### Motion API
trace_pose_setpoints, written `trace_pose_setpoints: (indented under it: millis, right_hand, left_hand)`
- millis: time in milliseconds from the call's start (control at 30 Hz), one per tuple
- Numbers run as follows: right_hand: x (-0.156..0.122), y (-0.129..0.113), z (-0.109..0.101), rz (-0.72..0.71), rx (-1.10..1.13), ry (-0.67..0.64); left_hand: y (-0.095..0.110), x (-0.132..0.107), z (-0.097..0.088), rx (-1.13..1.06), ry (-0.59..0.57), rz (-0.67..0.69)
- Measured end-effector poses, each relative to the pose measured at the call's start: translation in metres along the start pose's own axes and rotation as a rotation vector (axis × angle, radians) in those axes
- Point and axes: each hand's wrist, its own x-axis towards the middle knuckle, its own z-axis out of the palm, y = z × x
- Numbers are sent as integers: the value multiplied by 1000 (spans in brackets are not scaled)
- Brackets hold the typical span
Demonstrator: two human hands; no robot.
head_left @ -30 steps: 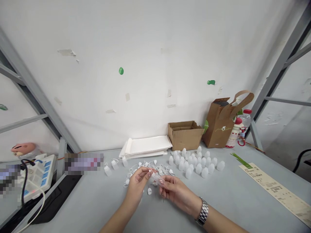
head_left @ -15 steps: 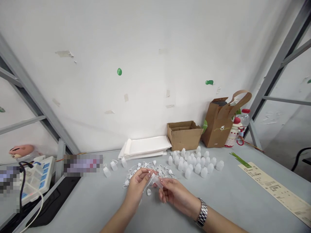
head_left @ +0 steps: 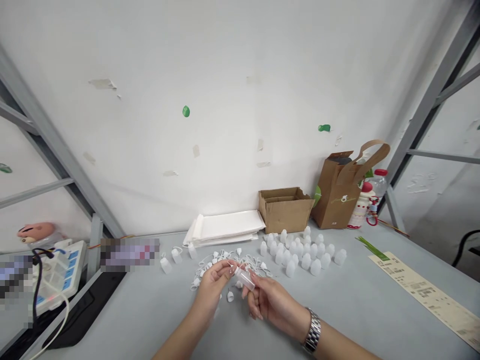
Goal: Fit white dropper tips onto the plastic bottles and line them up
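A small translucent bottle (head_left: 246, 280) is tilted between my two hands, its base toward the lower right. My right hand (head_left: 268, 297) is closed around the base end, thumb and fingers pinching it. At the neck, my left hand (head_left: 216, 280) pinches what looks like a white looped cap, partly hidden by the fingers. Behind my hands lies a pile of white looped caps (head_left: 255, 262). One loose cap (head_left: 230, 296) rests on the table just below the bottle. Several open translucent bottles (head_left: 305, 261) stand in a cluster to the right. Capped bottles with loops (head_left: 165, 265) stand to the left.
White flat packets (head_left: 228, 226) lie against the wall beside an open cardboard box (head_left: 287, 215). A brown paper bag (head_left: 333, 195) stands further right. A printed paper strip (head_left: 420, 290) lies on the right. At the left are a power strip (head_left: 69, 275) and black mat (head_left: 90, 310).
The bottle has tilted flatter between my hands. The strand that hung beneath my left thumb no longer shows there. The camera view has shifted slightly.
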Motion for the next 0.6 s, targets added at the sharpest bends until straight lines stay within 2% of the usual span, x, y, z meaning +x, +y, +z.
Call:
trace_pose_setpoints:
  millis: [233, 367, 600]
  right_hand:
    - [-3, -5, 4, -50, -43, 113]
    - [-1, -3, 1, -59, -67, 105]
    - [-2, 0, 1, 12, -95, 79]
  left_hand:
    - [5, -2, 4, 45, 66, 8]
    - [5, -1, 2, 47, 53, 12]
    - [7, -2, 3, 74, 53, 29]
